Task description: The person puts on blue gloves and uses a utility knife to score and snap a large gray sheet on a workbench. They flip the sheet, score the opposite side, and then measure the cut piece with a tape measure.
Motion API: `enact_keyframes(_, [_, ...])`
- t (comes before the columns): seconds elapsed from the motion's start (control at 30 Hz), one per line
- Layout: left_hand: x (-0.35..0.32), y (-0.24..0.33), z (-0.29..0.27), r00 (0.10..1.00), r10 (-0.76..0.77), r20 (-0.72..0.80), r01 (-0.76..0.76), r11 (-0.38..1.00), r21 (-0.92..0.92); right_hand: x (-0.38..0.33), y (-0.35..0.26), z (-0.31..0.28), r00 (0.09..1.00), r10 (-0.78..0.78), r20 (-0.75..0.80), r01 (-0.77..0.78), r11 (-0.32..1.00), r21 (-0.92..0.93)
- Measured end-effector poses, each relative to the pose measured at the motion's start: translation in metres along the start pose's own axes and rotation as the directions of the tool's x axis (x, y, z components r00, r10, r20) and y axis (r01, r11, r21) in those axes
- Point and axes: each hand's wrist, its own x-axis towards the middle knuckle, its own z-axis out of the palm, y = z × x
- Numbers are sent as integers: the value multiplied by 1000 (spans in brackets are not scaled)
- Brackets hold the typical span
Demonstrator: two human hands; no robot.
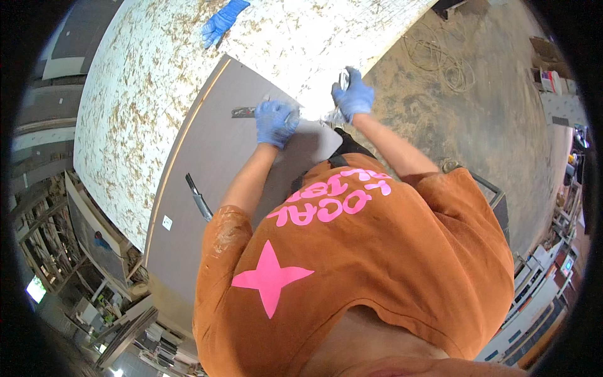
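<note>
A grey-brown flat panel (188, 169) with a light strip along its left edge lies on a large white, brown-speckled work surface (125, 125). My left hand (276, 122), in a blue glove, is over the panel near its far right edge. Its curled fingers are blurred, and what they hold is hidden. Beside them a dark, narrow flat piece (243, 112) lies on the panel. My right hand (355, 95), also gloved, is closed around a whitish object (343, 79) past the panel's edge. Glare between the hands hides detail there.
A dark-handled tool (199, 197) lies on the panel left of my forearm, near a small white label (166, 222). A spare blue glove (222, 24) rests at the far side. Coiled hose or cable (449, 69) is on the dusty floor at right. Shelving and scraps stand at left.
</note>
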Motion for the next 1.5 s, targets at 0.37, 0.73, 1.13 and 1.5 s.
enact_keyframes(0.37, [-4, 26, -2, 997, 57, 53, -51, 993, -103, -1, 28, -20, 996, -76, 37, 76, 997, -10])
enact_keyframes(0.73, [-11, 27, 2, 998, 57, 10, -57, 998, -40, -19, 31, -21, 999, -40, 19, 40, 999, 32])
enact_keyframes(1.13, [-17, 48, 1, 973, -140, 184, 124, 988, 93, -39, 43, -12, 996, 34, 82, -36, 999, 28])
enact_keyframes(1.5, [-18, 47, 4, 991, -65, 117, 63, 998, 17, -54, 55, -19, 996, 80, -46, -74, 992, 104])
